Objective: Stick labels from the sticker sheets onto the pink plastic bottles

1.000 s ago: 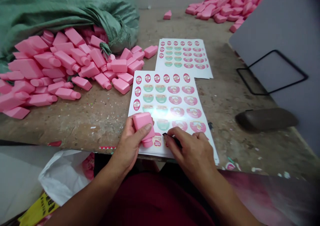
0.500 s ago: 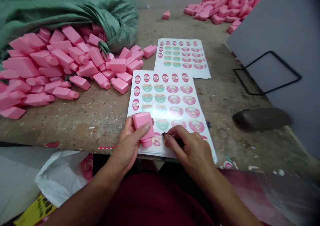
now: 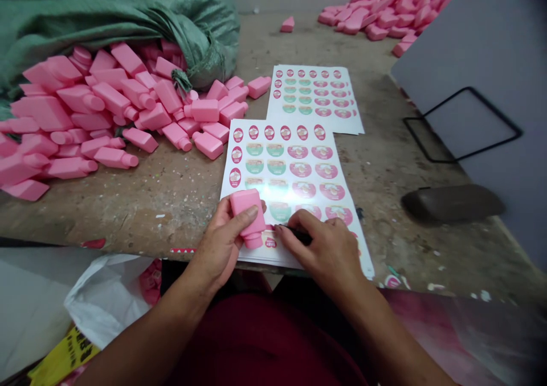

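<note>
A pink bottle [image 3: 248, 215] is held in my left hand [image 3: 226, 238], neck toward me, thumb across its flat face. It is over the left front part of a sheet of stickers [image 3: 277, 255] with rows of green and pink labels. My right hand [image 3: 327, 246] is closed around a thin dark tool [image 3: 302, 235], whose tip is near a small pink label close to the sheet's front edge. What the tool is cannot be made out. A second stack of sticker sheets [image 3: 277, 113] lies just behind the first.
Many pink bottles [image 3: 115, 98] spill from a green sack [image 3: 200, 33] at the left. Another pile [image 3: 393, 13] lies at the back right. A grey panel [image 3: 470, 50], a black wire frame [image 3: 459, 161] and a dark oblong object [image 3: 453, 202] are at the right. A white bag [image 3: 102, 300] hangs below the edge.
The tool and right fingertips have shifted slightly left toward the small label, and more of the tool shows. My left hand still holds the bottle. The whole view has shifted slightly.
</note>
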Motion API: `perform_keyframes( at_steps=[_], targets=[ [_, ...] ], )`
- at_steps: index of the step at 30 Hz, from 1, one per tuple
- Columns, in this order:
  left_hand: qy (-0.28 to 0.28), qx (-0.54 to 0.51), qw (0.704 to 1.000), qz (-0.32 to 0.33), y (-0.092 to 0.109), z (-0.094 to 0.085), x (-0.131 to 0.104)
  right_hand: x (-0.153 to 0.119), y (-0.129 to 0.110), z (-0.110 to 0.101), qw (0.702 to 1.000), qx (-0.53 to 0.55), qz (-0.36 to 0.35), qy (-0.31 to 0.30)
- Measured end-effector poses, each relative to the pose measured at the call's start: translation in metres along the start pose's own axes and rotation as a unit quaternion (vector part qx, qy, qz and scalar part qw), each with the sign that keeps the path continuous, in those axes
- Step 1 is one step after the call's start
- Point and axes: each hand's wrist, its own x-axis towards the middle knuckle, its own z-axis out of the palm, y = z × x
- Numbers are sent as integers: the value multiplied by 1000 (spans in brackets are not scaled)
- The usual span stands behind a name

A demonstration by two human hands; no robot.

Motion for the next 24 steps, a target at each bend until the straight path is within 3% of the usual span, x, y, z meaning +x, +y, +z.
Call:
perform_keyframes(
  at_steps=[3,5,9,11,14,17,21,24],
  targets=[
    [3,1,1000,-2,0,0,0,2,3,-12,977,190,78,-55],
    [4,5,1000,4,0,-1,0,2,6,-18,965,241,85,-57],
    [9,12,1000,12,-1,-1,0,0,11,-14,997,62,21,-34],
    [9,9,1000,10,-1,0,0,-2,10,-6,999,-30,-13,-18],
    [4,-2,1000,7,0,0,0,-2,4,1,998,-54,-40,9],
    [4,-11,1000,5,1,-1,1,0,-1,-3,997,70,8,-26],
    [-1,2,1000,9,1,-3,1,5,-2,-20,941,312,106,-82],
    [-17,24,999,16,1,-2,-1,7,-4,-29,920,369,109,-72]
  ],
)
